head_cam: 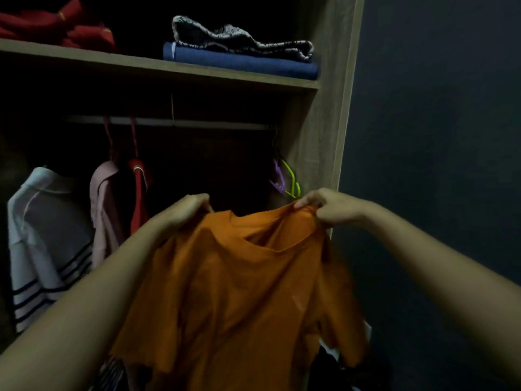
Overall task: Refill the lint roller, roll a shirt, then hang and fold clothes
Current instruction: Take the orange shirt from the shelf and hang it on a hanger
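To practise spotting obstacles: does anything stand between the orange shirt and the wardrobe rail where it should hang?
Nothing visible does. The left hand and right hand hold the orange shirt before the free middle of the rail; hung clothes sit left, spare hangers right.

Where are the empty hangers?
Head view: purple and green hangers hang at the rail's right end, by the wardrobe side panel, above the right hand.

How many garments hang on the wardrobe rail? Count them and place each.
3: a white striped garment far left, a pink garment beside it, then a red garment. The dark middle may hide more.
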Demonstrator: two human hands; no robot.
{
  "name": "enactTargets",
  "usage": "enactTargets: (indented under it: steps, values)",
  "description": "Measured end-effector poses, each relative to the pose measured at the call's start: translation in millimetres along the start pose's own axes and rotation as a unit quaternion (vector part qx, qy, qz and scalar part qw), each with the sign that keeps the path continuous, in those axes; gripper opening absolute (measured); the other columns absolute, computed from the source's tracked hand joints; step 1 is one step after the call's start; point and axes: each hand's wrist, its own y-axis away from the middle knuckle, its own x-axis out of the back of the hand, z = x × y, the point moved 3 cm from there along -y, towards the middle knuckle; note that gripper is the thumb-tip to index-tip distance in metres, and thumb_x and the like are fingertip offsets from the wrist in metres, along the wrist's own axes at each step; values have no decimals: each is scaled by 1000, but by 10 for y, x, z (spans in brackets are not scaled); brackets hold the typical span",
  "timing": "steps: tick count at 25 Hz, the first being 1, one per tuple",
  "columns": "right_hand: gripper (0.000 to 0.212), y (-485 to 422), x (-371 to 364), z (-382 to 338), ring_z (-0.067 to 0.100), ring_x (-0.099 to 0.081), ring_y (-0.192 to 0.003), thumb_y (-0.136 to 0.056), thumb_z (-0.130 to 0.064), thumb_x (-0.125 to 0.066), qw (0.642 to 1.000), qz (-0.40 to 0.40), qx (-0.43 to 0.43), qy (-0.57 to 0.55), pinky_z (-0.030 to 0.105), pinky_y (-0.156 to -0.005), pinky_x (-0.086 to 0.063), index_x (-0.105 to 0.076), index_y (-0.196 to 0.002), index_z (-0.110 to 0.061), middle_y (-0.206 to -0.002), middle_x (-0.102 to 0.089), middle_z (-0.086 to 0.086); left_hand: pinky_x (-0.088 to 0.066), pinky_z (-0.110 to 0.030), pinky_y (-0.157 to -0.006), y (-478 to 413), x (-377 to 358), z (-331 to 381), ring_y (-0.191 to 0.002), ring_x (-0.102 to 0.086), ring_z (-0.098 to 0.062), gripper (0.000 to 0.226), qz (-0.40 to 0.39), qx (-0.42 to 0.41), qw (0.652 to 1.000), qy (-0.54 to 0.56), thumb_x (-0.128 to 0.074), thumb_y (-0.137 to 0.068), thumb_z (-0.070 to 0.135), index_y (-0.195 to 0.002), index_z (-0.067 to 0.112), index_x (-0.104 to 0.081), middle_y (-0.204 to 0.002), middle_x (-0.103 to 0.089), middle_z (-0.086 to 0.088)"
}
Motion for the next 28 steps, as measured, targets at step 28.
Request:
enactTargets:
  steps: [28]
  values:
    - [63,-466,-346,17,16,-42,-121,-74,11,-48,993,107,49,-31,24,-93,-41,-49,-130,-16,-131,-41,0,-52,-33,-46,-529,-1037,-210,-45,-58,-18,24,253,-76,957,117,-52,-94,28,-79,10,-47,-62,-58,-9]
